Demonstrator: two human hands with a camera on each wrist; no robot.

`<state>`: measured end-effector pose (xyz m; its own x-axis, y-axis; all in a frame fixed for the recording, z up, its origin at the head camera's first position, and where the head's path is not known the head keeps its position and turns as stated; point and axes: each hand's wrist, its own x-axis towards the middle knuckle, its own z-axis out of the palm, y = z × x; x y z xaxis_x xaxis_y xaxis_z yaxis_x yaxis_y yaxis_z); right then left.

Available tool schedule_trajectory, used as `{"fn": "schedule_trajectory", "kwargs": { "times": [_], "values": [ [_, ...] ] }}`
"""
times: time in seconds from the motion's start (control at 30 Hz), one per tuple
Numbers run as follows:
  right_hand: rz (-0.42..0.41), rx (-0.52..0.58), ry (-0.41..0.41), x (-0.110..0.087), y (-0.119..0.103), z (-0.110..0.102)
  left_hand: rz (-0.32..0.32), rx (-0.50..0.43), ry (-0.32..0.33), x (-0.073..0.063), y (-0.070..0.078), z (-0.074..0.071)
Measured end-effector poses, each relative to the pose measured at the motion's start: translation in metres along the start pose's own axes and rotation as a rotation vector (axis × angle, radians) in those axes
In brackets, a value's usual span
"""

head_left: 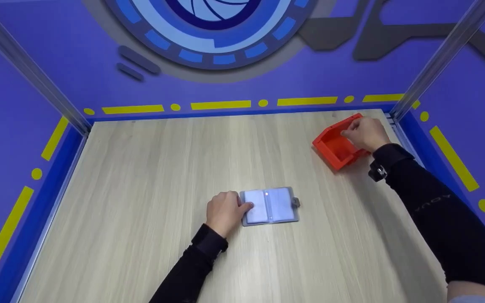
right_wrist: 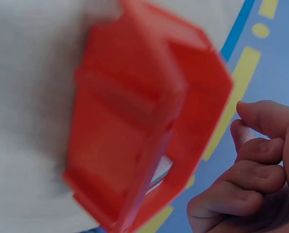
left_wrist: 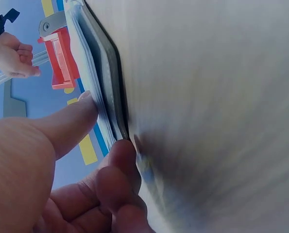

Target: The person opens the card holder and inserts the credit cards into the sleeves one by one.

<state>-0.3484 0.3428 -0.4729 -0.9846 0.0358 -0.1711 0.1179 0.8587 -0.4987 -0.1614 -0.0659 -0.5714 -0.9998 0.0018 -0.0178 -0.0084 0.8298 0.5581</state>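
Observation:
An opened card holder [head_left: 279,205] with clear sleeves and a grey snap tab lies on the table. My left hand [head_left: 224,211] pinches its left edge, thumb on the sleeves and fingers at the cover's underside, as the left wrist view shows. Over the red bin [head_left: 338,162] at the back right is my right hand [head_left: 366,134]. Its fingers [right_wrist: 258,177] are curled, thumb and index tips close together, and I see nothing held between them. Inside the bin, the right wrist view shows part of a white card-like piece [right_wrist: 160,171], mostly hidden by the bin wall.
The wooden table [head_left: 150,168] is bordered by blue-purple panels with yellow marks. Metal posts [head_left: 440,59] stand at its back corners. The bin sits near the back right corner.

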Motion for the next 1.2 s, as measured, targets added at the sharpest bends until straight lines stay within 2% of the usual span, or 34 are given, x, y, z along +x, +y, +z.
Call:
{"fn": "schedule_trajectory", "kwargs": {
  "times": [0.13,0.3,0.5,0.7,0.93,1.07,1.2],
  "values": [
    [0.023,-0.036,0.027,0.004,0.011,-0.003,-0.009,-0.002,-0.005,0.000,0.001,0.000],
    [0.017,-0.140,0.079,0.010,0.025,-0.002,-0.012,0.007,-0.004,0.001,0.001,0.000],
    [0.036,-0.189,0.121,0.015,0.038,0.001,-0.017,0.003,-0.005,0.001,0.001,0.000],
    [-0.009,-0.303,0.171,0.021,0.046,0.005,-0.015,0.002,0.002,0.001,0.000,0.000],
    [-0.066,-0.373,0.262,0.025,0.048,0.010,-0.001,0.002,0.008,0.000,0.000,0.000],
    [-0.077,-0.406,0.268,0.025,0.047,0.011,0.008,0.009,0.012,0.000,0.000,0.000],
    [-0.045,-0.437,0.232,0.026,0.044,0.012,0.008,0.005,0.014,0.000,0.001,0.000]
  ]
}}
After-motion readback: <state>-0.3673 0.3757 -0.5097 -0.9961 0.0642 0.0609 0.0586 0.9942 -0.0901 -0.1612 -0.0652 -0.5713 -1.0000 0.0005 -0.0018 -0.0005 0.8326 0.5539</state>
